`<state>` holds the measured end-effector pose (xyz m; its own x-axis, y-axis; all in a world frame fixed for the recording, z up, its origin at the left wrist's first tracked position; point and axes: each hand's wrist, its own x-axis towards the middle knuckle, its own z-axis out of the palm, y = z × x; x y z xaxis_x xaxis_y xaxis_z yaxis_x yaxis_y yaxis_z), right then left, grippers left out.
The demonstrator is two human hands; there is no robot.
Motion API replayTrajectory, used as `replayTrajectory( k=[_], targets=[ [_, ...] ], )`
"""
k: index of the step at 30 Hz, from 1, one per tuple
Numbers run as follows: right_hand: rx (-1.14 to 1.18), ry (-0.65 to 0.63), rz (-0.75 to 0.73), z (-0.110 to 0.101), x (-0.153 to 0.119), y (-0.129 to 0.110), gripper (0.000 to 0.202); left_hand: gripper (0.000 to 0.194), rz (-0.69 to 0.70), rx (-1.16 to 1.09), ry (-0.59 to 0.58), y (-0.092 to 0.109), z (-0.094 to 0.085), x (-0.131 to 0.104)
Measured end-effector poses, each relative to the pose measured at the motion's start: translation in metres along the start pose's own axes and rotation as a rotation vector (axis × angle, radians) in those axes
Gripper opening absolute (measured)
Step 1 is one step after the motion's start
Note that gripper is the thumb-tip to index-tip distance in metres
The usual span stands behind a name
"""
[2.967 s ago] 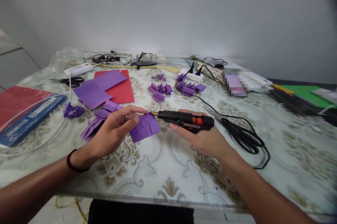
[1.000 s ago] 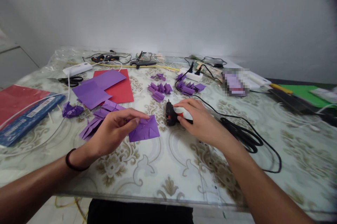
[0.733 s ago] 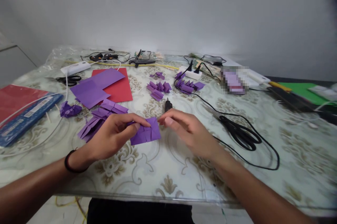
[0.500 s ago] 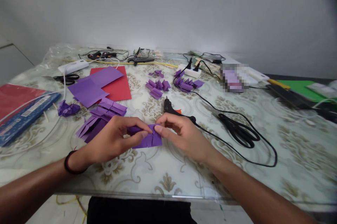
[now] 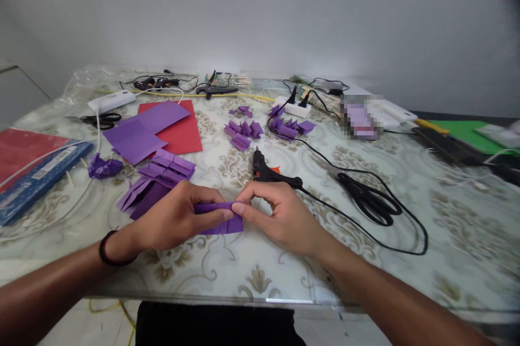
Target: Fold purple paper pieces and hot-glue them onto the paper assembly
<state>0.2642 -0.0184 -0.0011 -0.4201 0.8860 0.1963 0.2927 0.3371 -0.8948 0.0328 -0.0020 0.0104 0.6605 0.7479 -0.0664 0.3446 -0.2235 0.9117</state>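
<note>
A purple paper piece (image 5: 227, 225) with slits along its lower edge is held low over the table between both hands. My left hand (image 5: 182, 217) pinches its left part, thumb in front and fingers behind. At its upper right corner, my right hand (image 5: 280, 216) grips it between thumb and forefinger. The upper edge looks folded or rolled over. Just behind my right hand lies a black glue gun (image 5: 270, 173). Beside my left hand, cut and creased purple papers (image 5: 164, 173) form a loose pile.
Purple sheets (image 5: 136, 140) overlap a red sheet (image 5: 182, 137) at the left. Small folded purple pieces (image 5: 244, 132) sit mid-table. Black scissors (image 5: 365, 200) and a looping cable lie right; a white power strip (image 5: 292, 108) stands behind. A blue box (image 5: 44, 178) is far left.
The upper edge of the purple paper now looks turned over into a narrow strip. Both hands have shifted slightly, with the paper's right end a little further left.
</note>
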Motion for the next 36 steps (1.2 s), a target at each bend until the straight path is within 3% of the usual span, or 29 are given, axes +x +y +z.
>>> replayTrajectory(
  k=[6, 14, 29, 36],
  targets=[
    [-0.010, -0.003, -0.018, -0.004, 0.001, -0.001, 0.029, 0.038, -0.042, 0.006, 0.008, 0.002, -0.002, 0.001],
    [-0.001, 0.174, 0.023, -0.011, 0.002, 0.007, 0.021, 0.042, -0.075, -0.006, 0.013, 0.002, -0.002, 0.001],
    [-0.037, -0.017, 0.055, -0.005, 0.003, 0.002, 0.024, 0.038, -0.041, 0.033, 0.037, -0.005, -0.002, 0.003],
    [-0.070, 0.023, 0.017, -0.006, 0.003, 0.001, 0.026, 0.048, -0.015, -0.019, 0.013, -0.002, -0.003, 0.005]
  ],
)
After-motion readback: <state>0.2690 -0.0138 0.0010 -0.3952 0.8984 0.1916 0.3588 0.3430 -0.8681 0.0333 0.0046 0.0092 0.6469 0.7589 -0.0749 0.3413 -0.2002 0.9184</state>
